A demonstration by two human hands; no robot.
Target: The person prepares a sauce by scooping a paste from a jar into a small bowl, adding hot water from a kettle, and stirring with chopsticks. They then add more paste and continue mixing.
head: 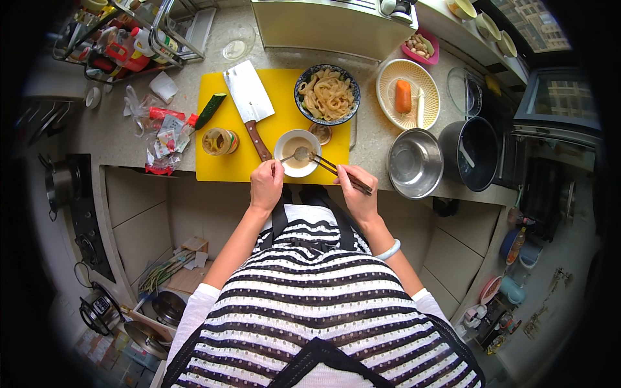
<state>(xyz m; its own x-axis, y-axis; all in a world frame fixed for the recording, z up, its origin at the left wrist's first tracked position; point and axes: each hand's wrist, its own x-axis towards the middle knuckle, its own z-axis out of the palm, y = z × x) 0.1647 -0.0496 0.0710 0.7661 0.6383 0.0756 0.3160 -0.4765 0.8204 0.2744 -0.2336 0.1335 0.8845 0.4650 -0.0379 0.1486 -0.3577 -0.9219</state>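
My left hand (267, 185) grips the handle of a metal spoon (301, 153), whose bowl rests in a pale brown sauce. That sauce fills part of a small white bowl (316, 139) at the front of a yellow cutting board (213, 170). In my right hand (357, 190) is a pair of dark chopsticks (328, 166), their tips at the spoon's bowl. Behind the white bowl stands a patterned blue bowl of wide noodles (328, 94). A cleaver (250, 92) lies on the board with its wooden handle towards me, near a cut cucumber (210, 111) and an open glass jar (220, 142).
Right of the board are a steel bowl (415, 163), a black pot (478, 155) and a woven basket (383, 97) holding a carrot (403, 96). Crumpled plastic packaging (167, 138) lies to the left. A bottle rack (131, 46) stands at the back left.
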